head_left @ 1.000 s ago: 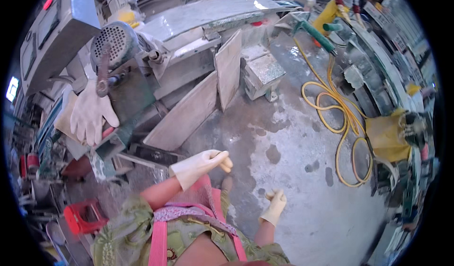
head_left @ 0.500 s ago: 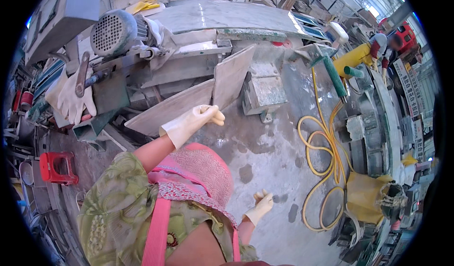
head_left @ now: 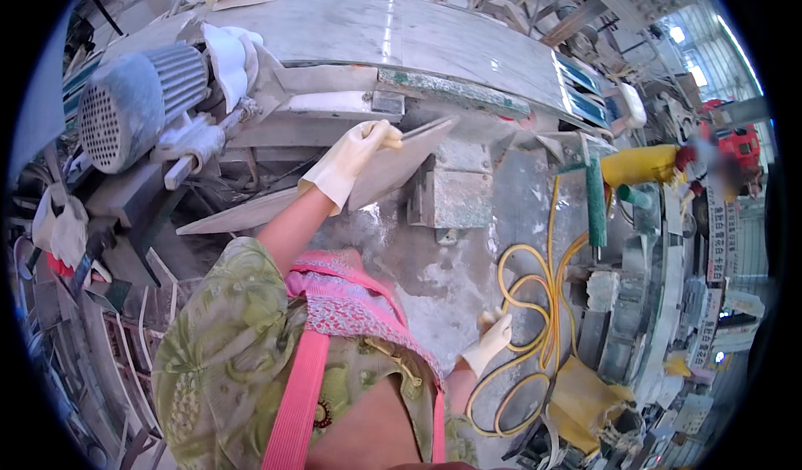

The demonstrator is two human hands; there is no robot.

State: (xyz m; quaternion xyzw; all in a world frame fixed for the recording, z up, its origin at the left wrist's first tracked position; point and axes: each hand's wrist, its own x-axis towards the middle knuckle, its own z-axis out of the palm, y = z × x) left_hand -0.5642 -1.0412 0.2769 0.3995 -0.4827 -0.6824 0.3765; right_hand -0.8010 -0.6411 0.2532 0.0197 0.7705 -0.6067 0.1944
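My left hand (head_left: 355, 154), in a pale rubber glove, grips the upper edge of a grey stone slab (head_left: 401, 162) that leans against a dusty machine base (head_left: 455, 196). A second, longer slab (head_left: 242, 216) leans lower left of it. My right hand (head_left: 493, 340), also gloved, hangs low by my side above the wet concrete floor (head_left: 434, 278), holding nothing, fingers loosely apart. My green patterned sleeve and pink apron strap fill the lower middle.
A large electric motor (head_left: 134, 102) sits at upper left. A long stone table (head_left: 393, 31) spans the top. A coiled yellow hose (head_left: 535, 303) lies on the floor at right, beside a green-handled tool (head_left: 595, 203) and a yellow bag (head_left: 639, 165). Spare gloves (head_left: 58, 223) hang at left.
I have leaned in closer to the machine. My left hand rose from beside the slabs and took hold of the upright slab's top edge. My right hand stayed low.
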